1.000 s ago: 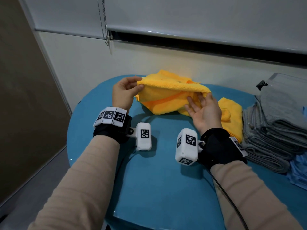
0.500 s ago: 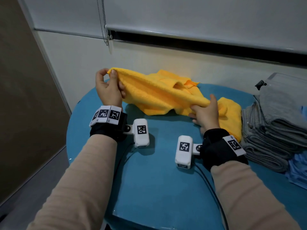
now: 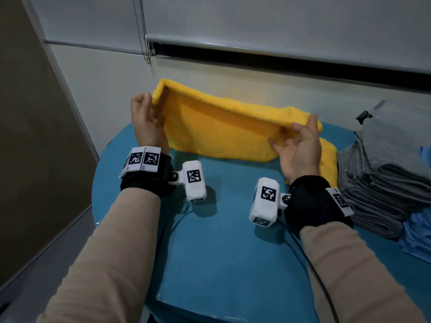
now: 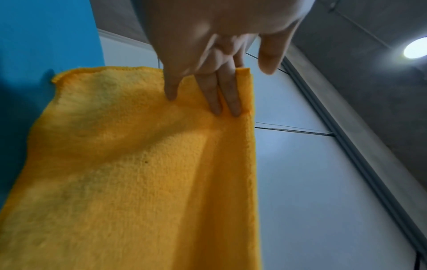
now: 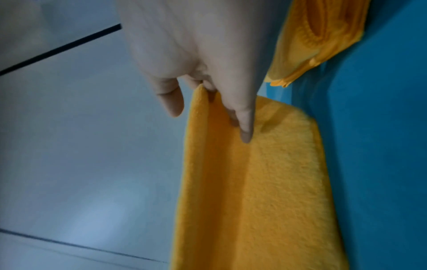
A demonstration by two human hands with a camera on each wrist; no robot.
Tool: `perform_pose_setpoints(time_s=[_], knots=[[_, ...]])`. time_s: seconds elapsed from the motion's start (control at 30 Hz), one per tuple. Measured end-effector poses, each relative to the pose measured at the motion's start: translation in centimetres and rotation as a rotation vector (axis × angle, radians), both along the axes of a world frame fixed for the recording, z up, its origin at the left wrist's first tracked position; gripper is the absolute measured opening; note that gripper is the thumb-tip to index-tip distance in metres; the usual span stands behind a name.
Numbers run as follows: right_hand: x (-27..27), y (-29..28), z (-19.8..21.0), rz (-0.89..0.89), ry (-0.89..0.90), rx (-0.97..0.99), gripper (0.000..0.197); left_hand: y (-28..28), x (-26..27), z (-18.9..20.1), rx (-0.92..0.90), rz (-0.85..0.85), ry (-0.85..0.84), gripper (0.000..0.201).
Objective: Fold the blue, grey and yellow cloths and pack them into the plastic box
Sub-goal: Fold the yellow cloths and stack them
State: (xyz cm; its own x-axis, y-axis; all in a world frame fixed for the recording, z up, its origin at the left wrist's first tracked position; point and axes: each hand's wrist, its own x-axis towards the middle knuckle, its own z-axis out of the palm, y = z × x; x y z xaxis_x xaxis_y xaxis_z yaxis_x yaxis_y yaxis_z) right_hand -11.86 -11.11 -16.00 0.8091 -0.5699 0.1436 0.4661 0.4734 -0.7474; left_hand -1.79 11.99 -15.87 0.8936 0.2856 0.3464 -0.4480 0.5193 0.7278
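A yellow cloth (image 3: 221, 129) hangs stretched between my two hands above the far part of the blue table (image 3: 228, 241). My left hand (image 3: 149, 115) pinches its top left corner, thumb behind and fingers (image 4: 227, 95) in front. My right hand (image 3: 300, 136) pinches the top right corner, thumb behind and fingers (image 5: 245, 126) on the near face. The cloth's lower edge reaches the table. A second yellow cloth (image 3: 330, 159) lies bunched behind my right hand. Folded grey cloths (image 3: 384, 190) are stacked at the right, blue cloths (image 3: 417, 234) beside them.
A clear plastic box (image 3: 396, 127) with a black latch stands at the far right behind the grey stack. The wall and a window blind with a bead cord (image 3: 142, 31) lie just past the table. The table's rounded left edge drops to the floor.
The bunched yellow cloth has been pulled open and lifted. My left hand rose up and left with one corner, and my right hand shifted right to the other corner, drawing the cloth flat.
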Motion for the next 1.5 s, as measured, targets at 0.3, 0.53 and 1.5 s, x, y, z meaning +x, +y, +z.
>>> perform_pose_setpoints(time_s=[0.3,0.53,1.5], knots=[[1.0,-1.5,-1.5,0.093,0.414,0.233,0.047,0.9,2.5,-2.0,0.145,-0.148,0.506,0.009],[0.0,-1.7,0.4,-0.027,-0.073,0.479,0.016,1.1,1.1,-0.8,-0.363,-0.203,0.246,0.031],[-0.5,-2.1,-0.3,-0.240,0.339,-0.565,0.051,2.0,0.3,-1.2,0.928,0.107,0.470,0.017]])
